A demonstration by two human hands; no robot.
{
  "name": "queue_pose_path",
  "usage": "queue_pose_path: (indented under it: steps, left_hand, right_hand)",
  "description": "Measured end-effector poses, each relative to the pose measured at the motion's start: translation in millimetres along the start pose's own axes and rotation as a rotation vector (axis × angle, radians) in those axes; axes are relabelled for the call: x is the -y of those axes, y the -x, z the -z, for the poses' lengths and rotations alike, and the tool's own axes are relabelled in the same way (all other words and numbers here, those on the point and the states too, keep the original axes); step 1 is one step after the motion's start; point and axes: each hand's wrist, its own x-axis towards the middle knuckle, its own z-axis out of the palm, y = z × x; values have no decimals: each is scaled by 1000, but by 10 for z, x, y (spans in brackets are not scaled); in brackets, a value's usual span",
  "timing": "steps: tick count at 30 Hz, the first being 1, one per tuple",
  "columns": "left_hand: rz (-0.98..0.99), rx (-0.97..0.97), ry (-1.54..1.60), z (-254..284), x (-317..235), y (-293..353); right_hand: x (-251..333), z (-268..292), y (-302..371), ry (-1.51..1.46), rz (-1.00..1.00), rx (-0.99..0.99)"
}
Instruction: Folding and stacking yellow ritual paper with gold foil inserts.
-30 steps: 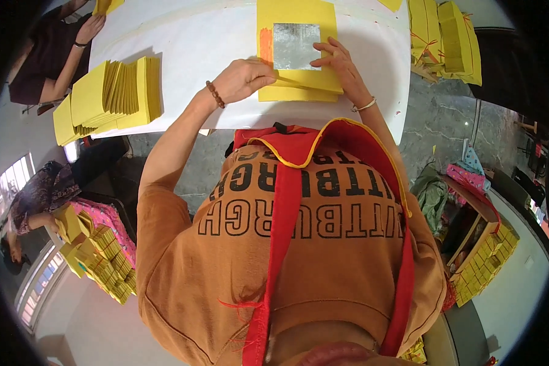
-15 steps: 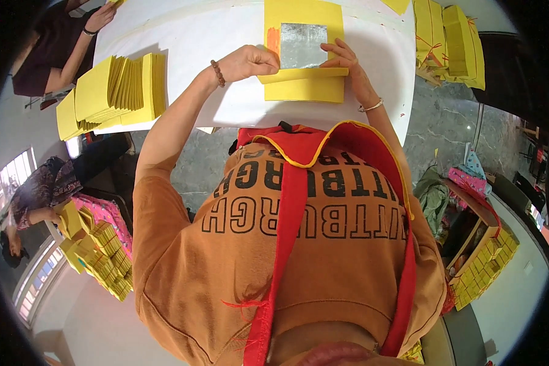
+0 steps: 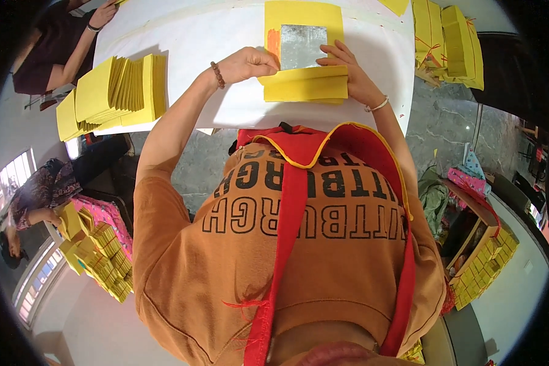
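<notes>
A yellow paper sheet [image 3: 305, 12] lies on the white-covered table in front of me, with a silver square [image 3: 303, 46] and an orange patch on it. Along its near side, a band of the yellow paper is folded up, and this flap [image 3: 305, 86] shows a crease. My left hand [image 3: 250, 63] is closed, pinching the flap's left end by the orange patch. At the right end is my right hand [image 3: 348, 70], its fingers stretched and apart over the silver square's right edge. The right thumb is hard to make out.
Stacked yellow folded papers [image 3: 125, 88] stand on the table's left side. Tied yellow bundles [image 3: 448, 43] sit beyond the right edge. A person's hand [image 3: 104, 15] is at the far left. Another person stands by yellow stacks [image 3: 107, 256] at lower left.
The near flap looks broader and covers more of the sheet's near part. My right hand has shifted slightly with its wrist lower; the left stays almost in place.
</notes>
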Motion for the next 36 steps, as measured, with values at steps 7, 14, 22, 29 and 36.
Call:
queue_pose_path:
  steps: [7, 14, 22, 29, 36]
  left_hand:
    - [39, 32, 127, -26, -39, 47]
    - [-224, -144, -579, -372, -315, 176]
    - [-578, -143, -979, -385, -132, 148]
    - [-472, -56, -1023, -401, -188, 198]
    - [-505, -10, -884, -255, -154, 185]
  right_hand:
    - [60, -17, -8, 32, -39, -8]
    - [59, -2, -1, 24, -13, -38]
    - [58, 24, -28, -140, -107, -53]
    - [20, 3, -9, -114, -100, -68]
    - [27, 21, -11, -185, -129, -55]
